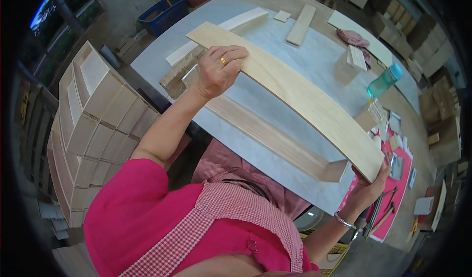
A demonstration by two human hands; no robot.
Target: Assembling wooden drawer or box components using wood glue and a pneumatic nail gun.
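Note:
A long, pale wooden board (300, 97) is held up over the table, slanting from far left to near right. My left hand (219, 73), with a ring on one finger, grips its near edge toward the far left end. At the other end my right hand (369, 188) is closed around the corner, its fingers partly hidden under the board. Beneath the board a long wooden strip with upright end pieces (275, 135) rests on the table near my body. The board covers part of the space behind it.
On the grey-white tabletop (275, 56) lie a short board (301, 25), a small wood square (282, 16), a stack of wood pieces (351, 63), a checked cloth (353, 38) and a teal bottle (385, 80). Stacked wooden boxes (105, 115) stand left. Hand tools (386, 213) lie at right.

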